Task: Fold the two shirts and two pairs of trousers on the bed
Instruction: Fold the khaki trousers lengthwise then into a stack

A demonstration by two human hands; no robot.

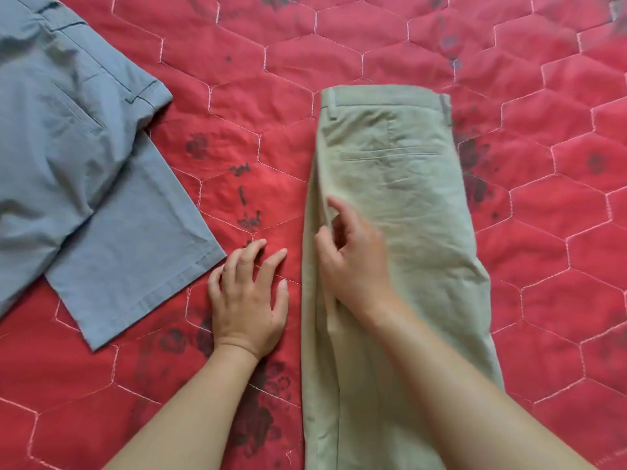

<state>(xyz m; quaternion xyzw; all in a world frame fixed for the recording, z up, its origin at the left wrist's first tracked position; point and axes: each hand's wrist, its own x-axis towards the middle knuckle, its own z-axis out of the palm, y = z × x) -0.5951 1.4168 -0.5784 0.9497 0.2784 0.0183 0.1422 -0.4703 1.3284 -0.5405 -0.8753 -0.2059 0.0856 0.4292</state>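
Note:
Khaki trousers (410, 205) lie lengthwise in the middle of the bed, folded leg over leg, waistband at the far end and back pocket up. My right hand (353, 256) rests on their left edge, and its thumb and forefinger pinch the fabric fold there. My left hand (249, 300) lies flat with spread fingers on the red quilt (559, 232), just left of the khaki trousers and apart from them. Grey-blue trousers (78, 171) lie spread out at the left, one leg hem near my left hand's fingertips. No shirts are in view.
The red quilt with hexagon stitching and dark flower prints covers the whole bed surface. Bare quilt shows to the right of the khaki trousers and along the far side.

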